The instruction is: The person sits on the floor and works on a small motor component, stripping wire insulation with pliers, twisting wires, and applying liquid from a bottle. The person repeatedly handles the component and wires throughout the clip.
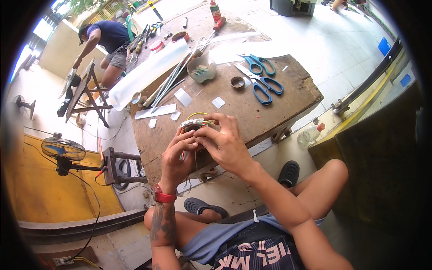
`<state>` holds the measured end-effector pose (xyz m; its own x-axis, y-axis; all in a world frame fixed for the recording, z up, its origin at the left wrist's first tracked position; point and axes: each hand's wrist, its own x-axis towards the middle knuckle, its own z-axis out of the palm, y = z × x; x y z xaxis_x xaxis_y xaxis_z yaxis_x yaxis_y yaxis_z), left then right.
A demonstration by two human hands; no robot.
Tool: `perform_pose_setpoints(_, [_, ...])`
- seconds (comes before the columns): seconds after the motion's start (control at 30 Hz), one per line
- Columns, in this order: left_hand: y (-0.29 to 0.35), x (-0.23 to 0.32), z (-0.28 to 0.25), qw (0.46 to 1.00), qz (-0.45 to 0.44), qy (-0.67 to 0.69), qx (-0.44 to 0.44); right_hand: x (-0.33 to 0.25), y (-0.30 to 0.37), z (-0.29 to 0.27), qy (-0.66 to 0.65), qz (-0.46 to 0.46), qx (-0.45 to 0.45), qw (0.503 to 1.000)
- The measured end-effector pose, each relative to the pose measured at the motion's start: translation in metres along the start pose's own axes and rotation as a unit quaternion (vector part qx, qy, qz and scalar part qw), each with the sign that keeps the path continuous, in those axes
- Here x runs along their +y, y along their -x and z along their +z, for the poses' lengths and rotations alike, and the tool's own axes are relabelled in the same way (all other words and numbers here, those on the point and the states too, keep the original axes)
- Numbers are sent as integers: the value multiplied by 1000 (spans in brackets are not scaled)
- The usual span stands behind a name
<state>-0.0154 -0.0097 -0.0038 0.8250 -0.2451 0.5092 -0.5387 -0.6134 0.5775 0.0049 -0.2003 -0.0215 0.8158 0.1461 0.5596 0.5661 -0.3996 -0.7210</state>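
Table (252,112) of worn dark wood fills the middle of the view, and the person sits low at its near edge with knees spread. Beyond it, on the pale tiled floor, another person (105,45) bends over a small wooden trestle (87,96). A standing fan (63,150) sits at the left on the floor.

Both hands are raised just over the near edge of the table and closed around one small wire-wound part (194,128), a coil with yellow, green and other coloured leads sprouting from its top. The left hand (177,157), a red band at its wrist, cups the part from below and from the left; the right hand (225,144) arches over it, fingertips pinching at the leads on top. The work in hand looks like sorting or dressing those leads, a fine fingertip job. As I judge it, the next move calls for a steady hold by the left hand while the right separates one lead without tugging the thin winding.

On the table behind lie a long roll of white sheet (148,74), a bundle of thin rods (180,74), a clear plastic cup (201,68), two pairs of blue-handled scissors (263,78), a small roll of tape (237,82) and several cut white slips (182,96). None of these crowds the hands; the nearest slips lie well apart from the coil.
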Motion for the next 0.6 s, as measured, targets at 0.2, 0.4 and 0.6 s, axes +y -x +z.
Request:
perform_pose_setpoints(0.2, [1,3,2,997,-54,46,13,3,-17,-20,67,-34,-43,996])
perform_pose_setpoints(0.4, [0,5,0,999,-29,-6,-24,-17,32,-33,-54,175,-155,971])
perform_pose_setpoints(0.6, [0,7,-5,992,-33,-86,-91,-7,39,-8,35,50,-29,998])
